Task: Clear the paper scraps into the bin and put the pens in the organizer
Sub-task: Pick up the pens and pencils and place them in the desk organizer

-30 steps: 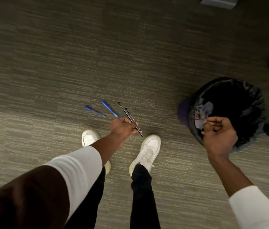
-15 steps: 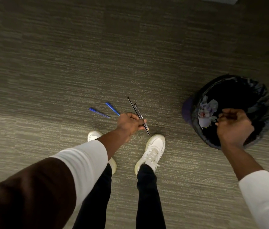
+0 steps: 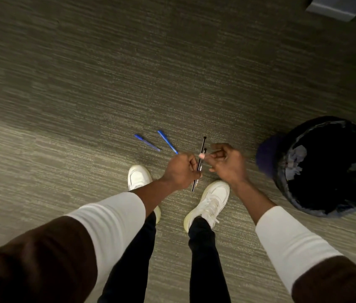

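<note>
Pen-gathering is the step in hand: at centre frame the left hand is clamping two black pens in a closed grip, while the right hand is curling beside them — empty, half-closed. Two blue pens are lying on the carpet just above; the bin is sitting at right, scraps inside. Next probably calls for stooping to them — no organizer in view.

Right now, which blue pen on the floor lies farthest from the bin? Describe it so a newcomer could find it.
Start at the black-lined bin on the right and look left across the grey carpet, past both hands. Two blue pens lie ahead of the white shoes. The one meant is the left blue pen, lying clear of the left hand, while its neighbour's near end reaches the knuckles.
</note>
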`<state>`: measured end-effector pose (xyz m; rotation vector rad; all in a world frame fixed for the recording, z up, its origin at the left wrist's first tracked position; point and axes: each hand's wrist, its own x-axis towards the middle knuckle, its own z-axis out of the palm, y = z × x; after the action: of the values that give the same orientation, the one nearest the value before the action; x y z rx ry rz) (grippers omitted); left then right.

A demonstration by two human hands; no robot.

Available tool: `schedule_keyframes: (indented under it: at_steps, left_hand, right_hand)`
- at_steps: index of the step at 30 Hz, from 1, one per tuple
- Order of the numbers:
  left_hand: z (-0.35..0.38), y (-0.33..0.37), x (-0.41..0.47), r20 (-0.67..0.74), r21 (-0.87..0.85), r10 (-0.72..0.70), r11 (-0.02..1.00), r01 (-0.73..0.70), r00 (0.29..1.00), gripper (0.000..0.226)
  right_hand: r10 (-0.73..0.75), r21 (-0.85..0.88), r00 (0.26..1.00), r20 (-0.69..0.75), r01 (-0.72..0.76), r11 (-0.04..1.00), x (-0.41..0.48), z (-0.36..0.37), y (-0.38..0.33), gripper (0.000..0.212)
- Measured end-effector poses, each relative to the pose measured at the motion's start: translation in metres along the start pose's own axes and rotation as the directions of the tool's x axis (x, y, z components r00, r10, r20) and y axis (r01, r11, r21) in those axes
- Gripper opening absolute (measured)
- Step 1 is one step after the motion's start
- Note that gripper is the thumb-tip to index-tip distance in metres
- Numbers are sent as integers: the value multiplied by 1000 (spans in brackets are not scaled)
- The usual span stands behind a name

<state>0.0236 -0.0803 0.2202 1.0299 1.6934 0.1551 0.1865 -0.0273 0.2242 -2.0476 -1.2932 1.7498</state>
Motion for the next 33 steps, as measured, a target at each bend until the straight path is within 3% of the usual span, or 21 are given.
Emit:
schedule_keyframes:
  at_steps: [6, 9, 13, 15, 17, 19, 21, 22, 28, 31, 33]
  left_hand:
    - [-38, -24, -8, 91, 108, 90, 989, -100, 992, 21]
    - [-51, -45, -13, 53, 43, 40, 998, -42, 998, 23]
    - [-55, -73, -27, -238, 51, -95, 993, 110, 967, 54]
    - [-52, -83, -35, -347, -110, -242, 970, 217, 906, 67]
    - [-47, -89, -38, -270, -390, -467, 853, 348, 842, 69]
    - [-43, -89, -40, -41, -675, -631, 589, 444, 775, 65]
    - [-40, -88, -42, 154, -822, -611, 357, 444, 776, 61]
    - [-39, -88, -42, 188, -856, -585, 297, 424, 789, 61]
    - [-52, -85, -38, 147, -974, -580, 57, 219, 802, 19]
    - [-65, -92, -36, 149, -983, -565, 5, 184, 812, 36]
    - [-73, -100, -34, 147, -985, -551, -4, 173, 822, 36]
  right_hand:
    - [43, 157, 986, 163, -69, 985, 2, 40, -17, 24]
    - [71, 204, 981, 183, -108, 973, -1, 49, -23, 20]
    - [94, 258, 988, 124, -124, 958, -4, 62, -25, 20]
    - [119, 337, 991, 52, -130, 932, -6, 71, -25, 20]
    - [159, 418, 987, -7, -142, 897, -7, 81, -26, 22]
    - [203, 471, 979, -31, -164, 867, -10, 94, -27, 22]
    - [241, 516, 970, -30, -192, 835, -13, 108, -28, 21]
    - [259, 543, 966, -21, -206, 814, -15, 116, -28, 21]
    - [386, 653, 921, 54, -325, 684, -23, 153, -28, 19]
    - [396, 643, 909, 126, -379, 665, -26, 164, -25, 19]
    - [385, 613, 905, 180, -410, 675, -23, 170, -24, 22]
